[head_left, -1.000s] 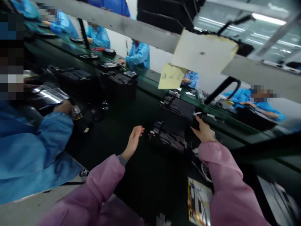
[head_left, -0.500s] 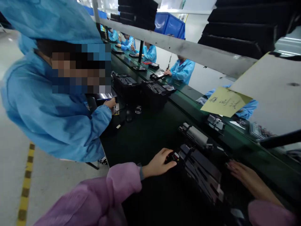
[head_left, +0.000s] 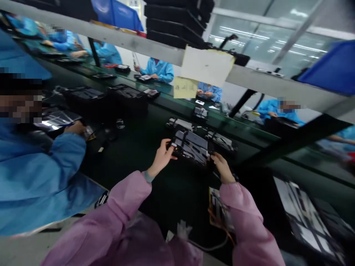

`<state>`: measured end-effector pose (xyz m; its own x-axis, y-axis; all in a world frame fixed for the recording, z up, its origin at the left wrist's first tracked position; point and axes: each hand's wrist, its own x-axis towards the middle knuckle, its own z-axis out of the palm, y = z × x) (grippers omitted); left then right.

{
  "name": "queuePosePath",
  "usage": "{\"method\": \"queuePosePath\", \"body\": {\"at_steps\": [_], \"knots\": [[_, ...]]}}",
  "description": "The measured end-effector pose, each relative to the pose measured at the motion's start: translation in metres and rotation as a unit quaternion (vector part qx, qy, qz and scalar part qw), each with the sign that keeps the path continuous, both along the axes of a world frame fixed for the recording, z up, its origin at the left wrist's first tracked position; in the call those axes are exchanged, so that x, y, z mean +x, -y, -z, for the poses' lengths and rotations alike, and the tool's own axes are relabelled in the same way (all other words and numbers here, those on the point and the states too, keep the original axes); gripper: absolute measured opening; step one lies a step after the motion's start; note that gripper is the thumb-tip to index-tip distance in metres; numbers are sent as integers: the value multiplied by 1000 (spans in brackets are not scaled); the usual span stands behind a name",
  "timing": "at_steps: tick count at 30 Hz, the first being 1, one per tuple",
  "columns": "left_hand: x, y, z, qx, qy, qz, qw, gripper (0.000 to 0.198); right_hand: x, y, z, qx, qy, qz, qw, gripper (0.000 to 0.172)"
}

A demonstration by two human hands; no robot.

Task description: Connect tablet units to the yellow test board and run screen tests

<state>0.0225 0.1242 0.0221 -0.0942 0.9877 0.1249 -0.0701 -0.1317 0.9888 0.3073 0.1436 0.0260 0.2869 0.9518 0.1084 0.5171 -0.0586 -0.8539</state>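
A black tray [head_left: 185,156] of flat, dark, glossy panels [head_left: 197,141] is in front of me on the dark green bench. My left hand [head_left: 161,157] grips its left end, thumb on top and fingers at the side. At the opposite end, my right hand [head_left: 222,167] has its fingers closed on the edge. Whether the tray is raised off the bench, I cannot tell. Just behind it lie a pale-topped piece [head_left: 180,124] and another black tray with pale strips [head_left: 220,140].
A co-worker in a blue smock [head_left: 55,177] sits close at left. Loaded trays [head_left: 303,214] stand at right. Near my right forearm lie a yellow-edged board [head_left: 215,201] and a white cable [head_left: 212,248]. A shelf beam [head_left: 124,38] with a slanted black support [head_left: 294,142] crosses the far side.
My view has swung to the right. My right hand, blurred beside the tray's right end before, is now closed on that end. My left hand stays at the left end.
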Motion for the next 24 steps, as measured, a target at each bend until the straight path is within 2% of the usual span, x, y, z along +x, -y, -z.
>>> {"method": "queuePosePath", "body": {"at_steps": [3,5,8,11,13,15,16,18,20,22,24], "knots": [[-10,37,-12,-21,118,18,993,35,7,43,-9,3,-13,-2,1000,53],[-24,72,-9,-55,144,37,987,36,6,90,-7,31,3,-36,999,53],[-48,128,17,-128,162,44,977,43,-7,162,14,51,68,-71,994,56],[-69,165,53,-203,132,27,970,48,-31,204,49,40,125,-79,988,54],[-77,172,69,-200,33,15,979,46,-48,212,70,48,167,-69,982,51],[-79,168,75,-126,-165,-13,978,41,-63,208,81,72,235,-55,968,47],[-77,164,74,-71,-278,-36,957,39,-69,204,83,85,272,-58,957,45],[-66,156,69,44,-451,-63,889,37,-80,196,80,106,331,-103,932,42],[-47,153,64,131,-531,-22,837,42,-87,190,72,113,365,-157,911,41],[-24,156,65,185,-558,60,807,49,-90,186,66,105,390,-179,897,40],[0,164,70,209,-568,106,789,53,-89,183,61,95,406,-185,890,36]]}}
